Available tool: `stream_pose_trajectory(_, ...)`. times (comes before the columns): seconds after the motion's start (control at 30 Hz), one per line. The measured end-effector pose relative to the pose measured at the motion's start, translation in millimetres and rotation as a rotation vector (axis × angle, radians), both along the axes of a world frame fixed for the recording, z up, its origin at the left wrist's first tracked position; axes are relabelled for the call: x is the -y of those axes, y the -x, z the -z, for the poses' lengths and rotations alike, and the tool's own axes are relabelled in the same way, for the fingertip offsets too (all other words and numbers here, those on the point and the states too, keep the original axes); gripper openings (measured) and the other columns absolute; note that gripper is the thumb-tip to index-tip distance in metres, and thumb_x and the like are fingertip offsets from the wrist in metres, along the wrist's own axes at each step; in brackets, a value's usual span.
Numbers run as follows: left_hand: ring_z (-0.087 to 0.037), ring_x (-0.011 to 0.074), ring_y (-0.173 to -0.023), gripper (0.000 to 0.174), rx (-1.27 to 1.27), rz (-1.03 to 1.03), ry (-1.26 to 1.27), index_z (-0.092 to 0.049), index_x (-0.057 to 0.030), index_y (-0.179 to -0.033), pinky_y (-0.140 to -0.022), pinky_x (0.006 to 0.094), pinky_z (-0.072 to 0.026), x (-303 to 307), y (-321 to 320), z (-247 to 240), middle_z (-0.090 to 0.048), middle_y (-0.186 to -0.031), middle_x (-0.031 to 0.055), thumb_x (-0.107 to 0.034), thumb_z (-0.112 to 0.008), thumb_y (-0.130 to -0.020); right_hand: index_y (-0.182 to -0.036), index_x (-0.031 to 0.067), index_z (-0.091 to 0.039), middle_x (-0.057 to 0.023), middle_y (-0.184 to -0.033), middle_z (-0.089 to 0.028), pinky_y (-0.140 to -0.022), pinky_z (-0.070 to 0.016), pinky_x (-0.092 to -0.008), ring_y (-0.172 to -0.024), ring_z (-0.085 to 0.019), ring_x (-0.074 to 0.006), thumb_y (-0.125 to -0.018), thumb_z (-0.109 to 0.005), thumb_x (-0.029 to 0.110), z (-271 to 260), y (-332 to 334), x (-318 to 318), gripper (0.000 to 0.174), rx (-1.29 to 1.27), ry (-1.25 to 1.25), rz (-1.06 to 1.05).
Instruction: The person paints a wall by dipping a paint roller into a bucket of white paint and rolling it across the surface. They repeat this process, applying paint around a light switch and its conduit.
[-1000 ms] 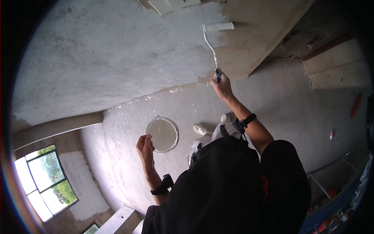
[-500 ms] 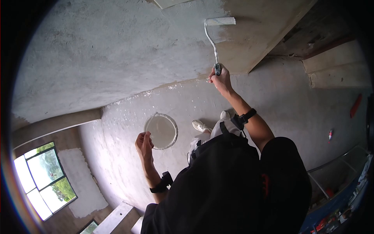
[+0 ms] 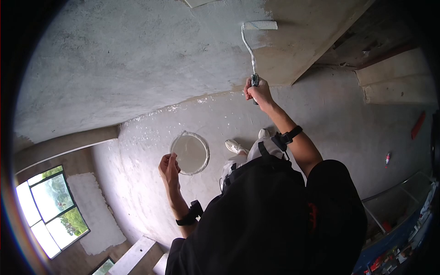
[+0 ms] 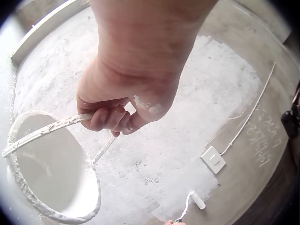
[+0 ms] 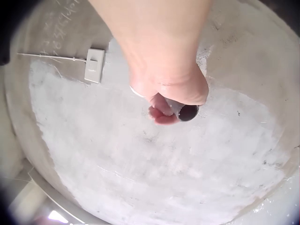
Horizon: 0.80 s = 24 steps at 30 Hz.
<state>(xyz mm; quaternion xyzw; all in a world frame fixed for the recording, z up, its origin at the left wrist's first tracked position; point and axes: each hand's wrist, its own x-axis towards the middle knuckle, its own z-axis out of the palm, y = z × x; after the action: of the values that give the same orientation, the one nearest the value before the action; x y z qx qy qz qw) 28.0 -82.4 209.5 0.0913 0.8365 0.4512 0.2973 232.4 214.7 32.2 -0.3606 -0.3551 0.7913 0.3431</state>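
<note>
My left hand grips the wire handle of a bucket, fingers curled around it. White paint coats the bucket rim, and pale paint shows inside. Some white paint sticks to the base of my left thumb. With my right hand I hold a paint roller by its dark handle; the handle's round end sticks out of my fist in the right wrist view. Its white roller sleeve lies at the wall, along the border between pale coating and bare brown plaster.
A white switch plate with a thin cable sits on the wall near the roller. White drips speckle the floor along the wall's foot. Windows are at left; a small red-and-white bottle stands on the floor at right.
The roller has gone a little way up the wall in the head view, and my right hand rose with it. My left hand and the bucket have barely shifted.
</note>
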Motion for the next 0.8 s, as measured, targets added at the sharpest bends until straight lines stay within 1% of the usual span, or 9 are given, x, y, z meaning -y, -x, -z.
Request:
stream_pose_trajectory(0.17, -0.031, 0.0024, -0.047, 0.019, 0.014, -0.007, -0.002, -0.058, -0.0009, -0.085, -0.043, 0.0209, -0.0237, 1.2, 4.1, 1.1, -0.04, -0.059, -0.0057, -0.018, -0.063, -0.092, -0.088, 0.0068, -0.048, -0.009, -0.072, -0.062, -0.045, -0.0467, -0.0291, -0.052, -0.057, -0.0173, -0.071, -0.05, -0.003, -17.8, -5.1, 3.2, 0.02, -0.036, 0.052, -0.047)
stream_pose_trajectory(0.23, -0.032, 0.0024, -0.047, 0.019, 0.012, -0.005, 0.001, -0.058, -0.0007, -0.086, -0.043, 0.0208, -0.0238, 0.7, 4.5, 1.4, -0.041, -0.06, -0.0056, -0.017, -0.063, -0.092, -0.086, 0.0065, -0.048, -0.0112, -0.074, -0.065, -0.038, -0.0446, -0.0291, -0.045, -0.056, -0.0165, -0.074, -0.051, -0.001, -17.7, -8.1, 3.1, 0.015, 0.022, 0.094, -0.066)
stream_pose_trajectory(0.27, -0.032, 0.0023, -0.047, 0.018, 0.01, -0.006, 0.005, -0.058, -0.0005, -0.086, -0.043, 0.0208, -0.024, 0.4, 5.3, 1.4, -0.041, -0.06, -0.0055, -0.017, -0.063, -0.092, -0.086, 0.0065, -0.048, -0.0112, -0.074, -0.065, -0.038, -0.0446, -0.0291, -0.045, -0.056, -0.0165, -0.074, -0.051, -0.001, -12.8, -9.8, 1.6, 0.015, 0.023, 0.093, -0.064)
stream_pose_trajectory(0.33, -0.03, 0.0023, -0.047, 0.019, -0.001, -0.004, 0.013, -0.058, -0.0002, -0.087, -0.044, 0.0214, -0.022, -0.9, 2.9, 0.8, -0.039, -0.059, -0.006, -0.018, -0.063, -0.092, -0.084, 0.0066, -0.048, -0.0089, -0.071, -0.063, -0.034, -0.0379, -0.0285, -0.04, -0.05, -0.0137, -0.076, -0.052, 0.001, 0.3, -13.4, -1.3, 0.01, 0.039, 0.025, -0.118)
stream_pose_trajectory(0.37, -0.027, 0.0023, -0.046, 0.019, -0.012, -0.004, 0.02, -0.059, 0.0001, -0.088, -0.044, 0.0219, -0.0199, -2.2, 2.8, 0.4, -0.038, -0.059, -0.0064, -0.018, -0.063, -0.092, -0.084, 0.0066, -0.048, -0.0089, -0.071, -0.063, -0.034, -0.0379, -0.0285, -0.04, -0.05, -0.0137, -0.076, -0.052, 0.001, 6.4, -12.6, 0.6, 0.01, 0.038, 0.022, -0.115)
stream_pose_trajectory(0.43, -0.027, 0.0023, -0.046, 0.019, -0.016, 0.002, 0.015, -0.059, 0.0, -0.088, -0.044, 0.0219, -0.0199, 0.1, 3.8, 3.1, -0.038, -0.059, -0.0065, -0.018, -0.062, -0.092, -0.079, 0.0075, -0.048, -0.005, -0.064, -0.057, -0.034, -0.0334, -0.0276, -0.041, -0.045, -0.0103, -0.076, -0.054, 0.004, 9.5, -12.5, 4.6, 0.007, 0.101, -0.028, -0.017)
stream_pose_trajectory(0.53, -0.027, 0.0023, -0.046, 0.019, -0.007, 0.001, 0.006, -0.059, -0.0004, -0.088, -0.044, 0.0219, -0.02, -1.0, 1.6, 1.1, -0.037, -0.058, -0.0066, -0.019, -0.062, -0.093, -0.081, 0.0093, -0.048, -0.0017, -0.067, -0.054, -0.034, -0.0315, -0.0236, -0.045, -0.04, -0.0057, -0.077, -0.053, 0.003, 16.7, -7.6, 12.4, 0.009, 0.153, -0.086, 0.03)
stream_pose_trajectory(0.67, -0.027, 0.0026, -0.046, 0.019, 0.005, -0.007, 0.002, -0.059, -0.001, -0.088, -0.044, 0.022, -0.0203, -0.8, 1.3, 0.2, -0.037, -0.058, -0.0064, -0.019, -0.061, -0.093, -0.079, 0.0098, -0.047, -0.0011, -0.067, -0.053, -0.034, -0.031, -0.0232, -0.045, -0.039, -0.0055, -0.078, -0.054, 0.004, 31.4, -0.9, 17.4, 0.009, 0.158, -0.116, 0.04)
stream_pose_trajectory(0.8, -0.032, 0.0023, -0.048, 0.021, 0.012, 0.001, 0.006, -0.059, -0.0001, -0.088, -0.044, 0.021, -0.024, 2.2, 5.9, -0.1, -0.041, -0.06, -0.0055, -0.02, -0.061, -0.094, -0.078, 0.0097, -0.046, -0.0009, -0.066, -0.052, -0.034, -0.031, -0.0235, -0.043, -0.038, -0.0055, -0.081, -0.053, 0.006, 9.6, 0.6, 15.1, 0.008, 0.168, -0.114, 0.06)
